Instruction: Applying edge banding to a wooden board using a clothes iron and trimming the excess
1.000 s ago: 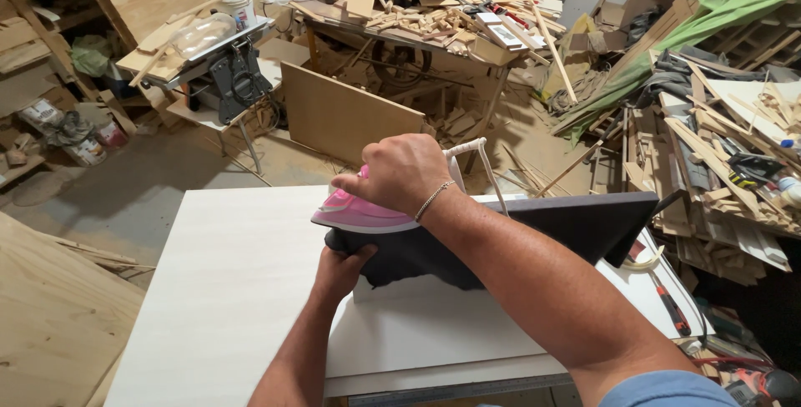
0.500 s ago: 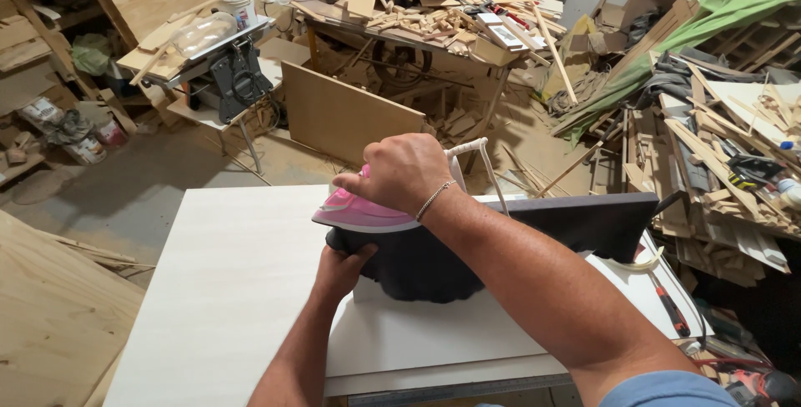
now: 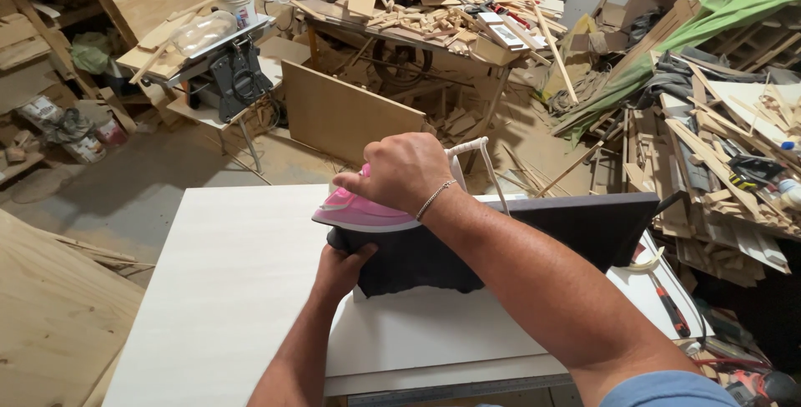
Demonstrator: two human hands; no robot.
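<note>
Your right hand (image 3: pixel 405 171) is wrapped tight around the handle of the pink and white clothes iron (image 3: pixel 360 211) — the iron sits on top of the dark board standing on its edge (image 3: pixel 576 223). Your left hand (image 3: pixel 340 272) pinches the black cloth (image 3: pixel 413 261) hanging down the board's near side. Both rest on the white flat counter (image 3: pixel 225 282). A red-handled screwdriver (image 3: pixel 670 307) lies off to the right.

The right hand (image 3: pixel 403 170) grips a pink iron (image 3: pixel 360 212) on a dark panel's (image 3: pixel 576 223) edge — left hand (image 3: pixel 340 272) steadying the dark cloth (image 3: pixel 417 261) below.
</note>
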